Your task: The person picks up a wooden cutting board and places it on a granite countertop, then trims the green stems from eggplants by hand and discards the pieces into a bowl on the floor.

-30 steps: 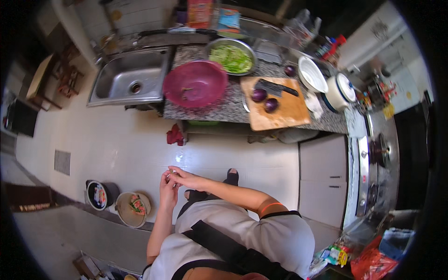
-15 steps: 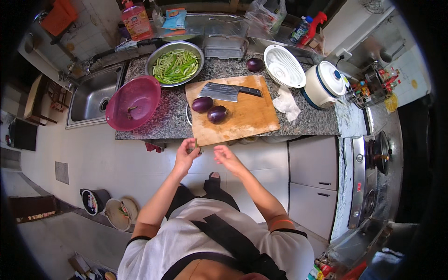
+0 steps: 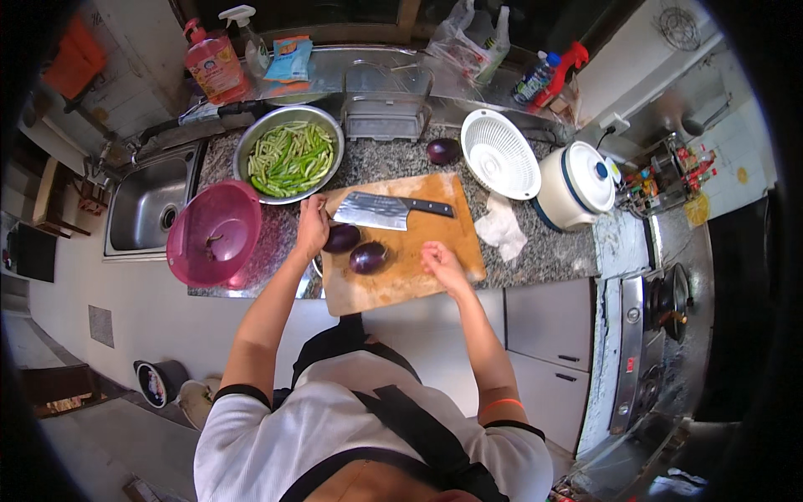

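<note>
A wooden cutting board [image 3: 418, 284] lies on the counter, overhanging its front edge. On it rest a cleaver [image 3: 381, 210], blade to the left, and two purple eggplants, one [image 3: 368, 258] nearer me and the other [image 3: 341, 238] beside my left wrist. My left hand [image 3: 313, 227] is at the board's left edge, just below the metal bowl [image 3: 242, 167] of cut green beans [image 3: 293, 159]. Its fingers are closed; what they hold is too small to make out. My right hand [image 3: 442, 266] hovers over the board's right side, fingers loosely bent and apart, holding nothing visible.
A pink basin [image 3: 188, 238] with a small scrap inside stands left, beside the sink [image 3: 138, 209]. Behind the board are another eggplant [image 3: 442, 151] and a white colander [image 3: 523, 184]. A crumpled cloth [image 3: 502, 230] and a white cooker [image 3: 569, 197] sit right.
Both hands have moved forward from in front of the counter to over it. My left hand, which held small green bits, has reached the bowl's side; my right is now above the board.
</note>
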A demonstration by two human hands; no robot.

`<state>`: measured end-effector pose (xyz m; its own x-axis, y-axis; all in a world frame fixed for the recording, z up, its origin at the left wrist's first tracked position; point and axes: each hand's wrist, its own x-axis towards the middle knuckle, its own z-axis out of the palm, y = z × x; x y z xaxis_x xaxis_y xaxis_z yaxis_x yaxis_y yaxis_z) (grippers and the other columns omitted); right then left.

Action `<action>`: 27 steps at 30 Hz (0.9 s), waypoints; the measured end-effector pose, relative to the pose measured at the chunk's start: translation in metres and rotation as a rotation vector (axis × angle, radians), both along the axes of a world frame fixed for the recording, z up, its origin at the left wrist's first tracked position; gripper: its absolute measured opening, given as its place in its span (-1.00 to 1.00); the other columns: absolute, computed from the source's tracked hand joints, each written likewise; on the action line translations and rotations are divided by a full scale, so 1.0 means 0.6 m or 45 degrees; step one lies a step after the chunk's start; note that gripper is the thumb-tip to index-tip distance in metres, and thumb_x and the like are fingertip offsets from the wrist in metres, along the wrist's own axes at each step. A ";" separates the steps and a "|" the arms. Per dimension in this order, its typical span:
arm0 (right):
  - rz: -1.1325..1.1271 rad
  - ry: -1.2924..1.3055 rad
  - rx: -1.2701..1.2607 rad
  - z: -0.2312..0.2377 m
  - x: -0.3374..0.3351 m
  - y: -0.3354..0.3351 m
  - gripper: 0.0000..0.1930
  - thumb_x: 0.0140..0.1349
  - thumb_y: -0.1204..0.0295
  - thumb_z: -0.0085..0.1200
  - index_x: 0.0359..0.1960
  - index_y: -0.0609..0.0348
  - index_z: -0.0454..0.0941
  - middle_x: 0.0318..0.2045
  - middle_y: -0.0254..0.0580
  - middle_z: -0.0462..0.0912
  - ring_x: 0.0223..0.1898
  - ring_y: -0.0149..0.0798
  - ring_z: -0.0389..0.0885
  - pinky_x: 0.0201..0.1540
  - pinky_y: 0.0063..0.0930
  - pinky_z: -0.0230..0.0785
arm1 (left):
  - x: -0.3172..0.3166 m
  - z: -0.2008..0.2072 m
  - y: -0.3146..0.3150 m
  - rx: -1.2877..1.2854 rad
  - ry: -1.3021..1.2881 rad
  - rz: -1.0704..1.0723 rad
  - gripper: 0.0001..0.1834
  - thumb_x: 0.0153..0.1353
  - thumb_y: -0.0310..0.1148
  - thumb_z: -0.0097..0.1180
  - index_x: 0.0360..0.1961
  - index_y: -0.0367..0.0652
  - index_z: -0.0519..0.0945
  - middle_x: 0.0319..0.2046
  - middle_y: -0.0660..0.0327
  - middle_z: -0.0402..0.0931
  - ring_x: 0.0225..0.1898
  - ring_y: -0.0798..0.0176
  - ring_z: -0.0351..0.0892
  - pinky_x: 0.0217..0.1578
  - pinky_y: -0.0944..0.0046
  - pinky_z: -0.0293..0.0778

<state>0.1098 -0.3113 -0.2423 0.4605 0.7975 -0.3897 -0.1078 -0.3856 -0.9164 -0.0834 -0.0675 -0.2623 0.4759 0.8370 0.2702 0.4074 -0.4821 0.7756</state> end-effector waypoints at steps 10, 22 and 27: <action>0.077 -1.555 0.083 -0.042 0.233 0.235 -0.43 0.00 0.54 -0.04 0.12 0.09 0.13 0.04 -0.04 0.27 -0.02 -0.01 0.30 0.00 -0.23 0.20 | -0.002 -0.013 0.006 -0.106 0.443 -0.350 -0.47 0.05 0.00 -0.01 0.05 0.05 0.35 0.12 -0.02 0.16 0.18 -0.12 0.01 0.16 0.05 -0.04; 0.381 -1.636 -0.081 0.030 0.263 0.311 -0.31 -0.31 0.51 0.22 0.02 -0.03 0.32 -0.01 -0.18 0.33 0.04 -0.07 0.24 0.06 -0.26 0.08 | 0.038 0.107 -0.125 -1.180 -0.535 -0.063 -0.66 0.17 -0.27 -0.02 -0.05 -0.13 0.33 -0.14 0.19 0.33 -0.11 0.28 0.37 -0.06 0.27 0.31; 0.628 -1.548 0.497 0.166 0.079 0.185 -0.38 -0.28 0.46 0.21 -0.02 -0.08 0.37 -0.01 -0.21 0.34 0.03 -0.13 0.27 0.05 -0.22 0.08 | 0.084 0.135 -0.156 -1.979 -1.179 -0.315 -0.38 0.14 0.05 -0.11 0.15 0.02 0.11 -0.03 0.16 0.29 0.02 0.08 0.29 0.05 0.05 0.24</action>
